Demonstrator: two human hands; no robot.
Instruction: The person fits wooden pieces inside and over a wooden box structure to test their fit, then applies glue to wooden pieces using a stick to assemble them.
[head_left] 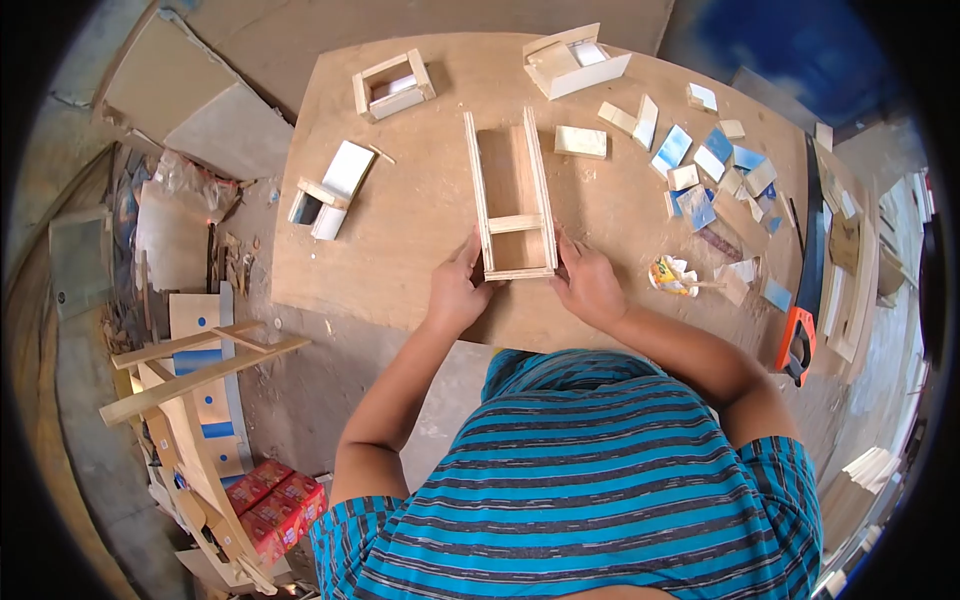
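A long narrow wooden frame (516,224) lies on the wooden tabletop (390,260) in front of me. It has two side rails, a crosspiece and a closed near end, while its far end has no bar across it. My left hand (461,288) grips the near left corner, thumb and fingers along the side. On the opposite side, my right hand (592,284) holds the near right corner in the same way. Parts of the fingers on both hands are hidden behind the frame. Just right of its far end rests a small wooden block (581,142).
A small box frame (394,85), a box with angled sides (575,62) and an assembled piece (333,190) sit around the table. Several offcuts (697,207), a small glue tub (672,276) and an orange-handled saw (797,340) lie right. Wooden strips (205,378) stand at lower left.
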